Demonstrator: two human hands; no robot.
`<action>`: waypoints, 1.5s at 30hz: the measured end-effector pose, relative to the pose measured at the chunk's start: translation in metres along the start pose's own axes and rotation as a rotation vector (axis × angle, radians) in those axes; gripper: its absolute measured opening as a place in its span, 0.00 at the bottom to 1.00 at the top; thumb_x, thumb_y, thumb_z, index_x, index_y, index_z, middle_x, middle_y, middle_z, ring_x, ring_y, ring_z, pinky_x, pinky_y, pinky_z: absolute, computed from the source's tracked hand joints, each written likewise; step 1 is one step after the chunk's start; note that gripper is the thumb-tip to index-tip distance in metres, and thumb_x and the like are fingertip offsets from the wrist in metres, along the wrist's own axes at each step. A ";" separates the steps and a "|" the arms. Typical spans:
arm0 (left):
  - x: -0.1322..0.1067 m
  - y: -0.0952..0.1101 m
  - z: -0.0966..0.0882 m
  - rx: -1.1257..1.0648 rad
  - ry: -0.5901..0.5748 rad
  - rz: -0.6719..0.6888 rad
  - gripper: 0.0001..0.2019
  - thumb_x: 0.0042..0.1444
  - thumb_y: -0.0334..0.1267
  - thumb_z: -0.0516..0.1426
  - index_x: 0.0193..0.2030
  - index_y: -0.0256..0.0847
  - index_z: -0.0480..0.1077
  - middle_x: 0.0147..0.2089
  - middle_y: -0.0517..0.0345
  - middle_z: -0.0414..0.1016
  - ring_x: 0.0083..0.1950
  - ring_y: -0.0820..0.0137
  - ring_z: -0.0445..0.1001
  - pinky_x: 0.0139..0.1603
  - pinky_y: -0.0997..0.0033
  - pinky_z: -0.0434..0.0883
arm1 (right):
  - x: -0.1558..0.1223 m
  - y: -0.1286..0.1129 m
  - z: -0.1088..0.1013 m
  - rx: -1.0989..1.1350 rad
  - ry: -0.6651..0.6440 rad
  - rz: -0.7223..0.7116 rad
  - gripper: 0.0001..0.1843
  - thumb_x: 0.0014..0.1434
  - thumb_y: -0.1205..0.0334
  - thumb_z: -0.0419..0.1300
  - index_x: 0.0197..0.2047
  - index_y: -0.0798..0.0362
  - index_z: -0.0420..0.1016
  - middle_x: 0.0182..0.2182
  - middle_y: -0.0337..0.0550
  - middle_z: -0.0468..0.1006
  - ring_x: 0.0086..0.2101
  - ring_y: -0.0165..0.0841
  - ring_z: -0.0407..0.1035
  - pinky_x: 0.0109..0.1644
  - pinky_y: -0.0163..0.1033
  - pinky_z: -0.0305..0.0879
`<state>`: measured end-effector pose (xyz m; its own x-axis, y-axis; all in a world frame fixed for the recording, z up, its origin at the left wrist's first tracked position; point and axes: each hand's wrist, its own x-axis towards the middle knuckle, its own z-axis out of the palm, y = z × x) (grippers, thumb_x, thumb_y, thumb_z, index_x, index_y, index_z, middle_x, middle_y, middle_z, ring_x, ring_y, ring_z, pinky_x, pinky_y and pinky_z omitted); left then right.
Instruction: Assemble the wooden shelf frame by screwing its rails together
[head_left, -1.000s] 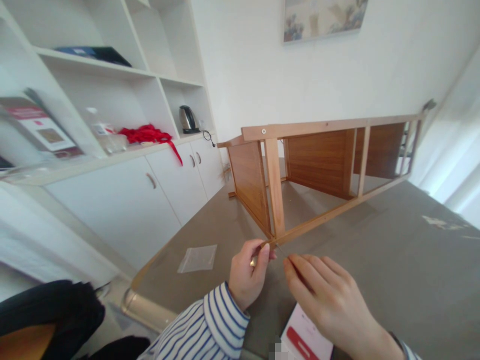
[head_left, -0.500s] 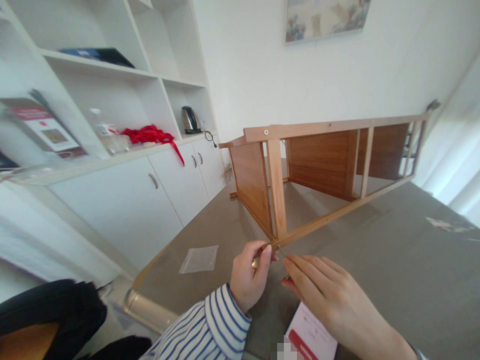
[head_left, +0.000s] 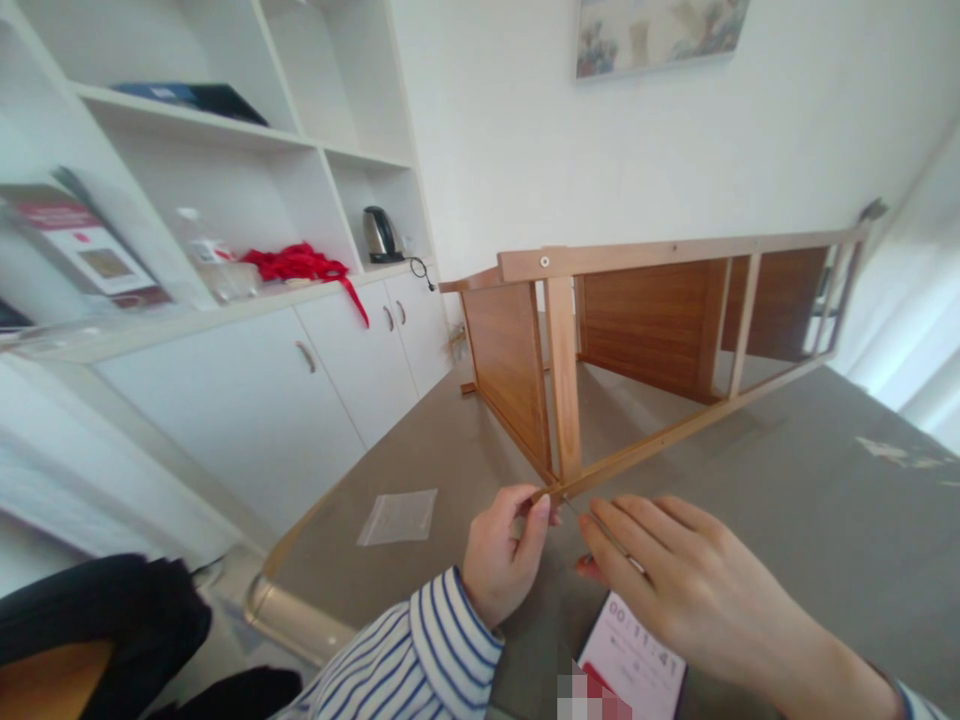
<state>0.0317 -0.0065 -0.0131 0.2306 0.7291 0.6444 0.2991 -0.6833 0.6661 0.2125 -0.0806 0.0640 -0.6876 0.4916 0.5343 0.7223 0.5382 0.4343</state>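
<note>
A wooden shelf frame (head_left: pixel 568 380) with slatted panels lies on its side on the grey table. My left hand (head_left: pixel 504 555) pinches the near lower end of its rail between thumb and fingers. At that corner, a thin metal tool (head_left: pixel 571 505) with a narrow shaft points at the joint. My right hand (head_left: pixel 675 580) is behind the tool, fingers bent around its rear part, which is mostly hidden, so its exact kind is unclear. A bolt head (head_left: pixel 544 262) shows in the upper rail.
Beneath my right hand lies a phone (head_left: pixel 634 655) showing a timer. A clear plastic bag (head_left: pixel 397 517) lies on the table (head_left: pixel 780 540) to the left. White cabinets (head_left: pixel 240 400) with shelves stand along the left, holding a kettle (head_left: pixel 381 236), red ribbon (head_left: pixel 300 265) and a bottle (head_left: pixel 206 250).
My right hand has shifted rightward and its fingers have lifted and spread a little around the tool. More of the phone screen shows. My left hand keeps its hold on the rail end.
</note>
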 end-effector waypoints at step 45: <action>0.004 0.008 -0.004 0.049 -0.004 -0.003 0.05 0.61 0.36 0.50 0.37 0.40 0.66 0.27 0.60 0.77 0.29 0.74 0.77 0.33 0.77 0.72 | 0.002 0.010 0.010 -0.063 -0.006 -0.240 0.08 0.62 0.63 0.56 0.38 0.59 0.72 0.29 0.42 0.75 0.27 0.31 0.66 0.29 0.42 0.52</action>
<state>0.0309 -0.0092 -0.0041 0.2329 0.7315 0.6409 0.3449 -0.6783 0.6488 0.2172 -0.0674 0.0620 -0.8403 0.3589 0.4064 0.5414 0.5959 0.5931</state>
